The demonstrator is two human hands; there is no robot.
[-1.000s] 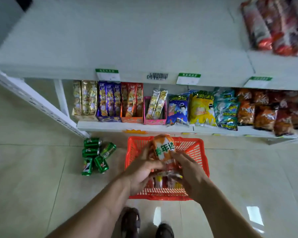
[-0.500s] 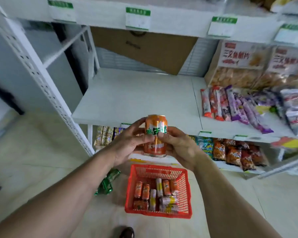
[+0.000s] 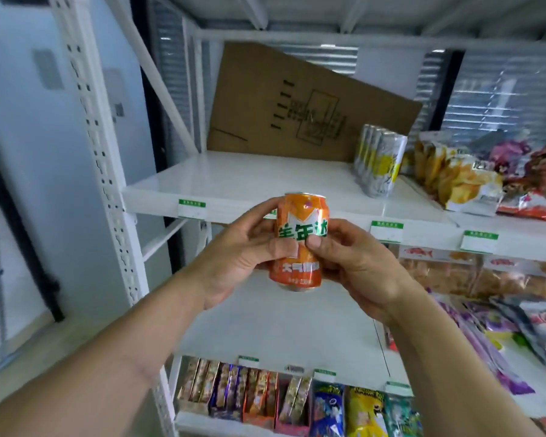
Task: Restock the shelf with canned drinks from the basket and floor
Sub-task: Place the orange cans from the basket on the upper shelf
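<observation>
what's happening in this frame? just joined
A person is restocking a store shelf. Both hands, left hand and right hand, hold one upright orange can in front of the upper shelf. That shelf already has a row of silver-and-yellow cans at its right, with a cardboard sheet leaning at the back. The orange can is not yet set down. Snack bags fill the neighbouring and lower shelves.

One orange can [image 3: 300,244], upright between two hands: left hand [image 3: 243,257], right hand [image 3: 353,263]. Four slim silver-and-yellow cans [image 3: 379,164] in a row, far right on the upper shelf [image 3: 234,181]. One flattened cardboard sheet [image 3: 297,102] behind. Four green price tags [image 3: 192,208] along that shelf's edge, one partly hidden behind the can.
</observation>
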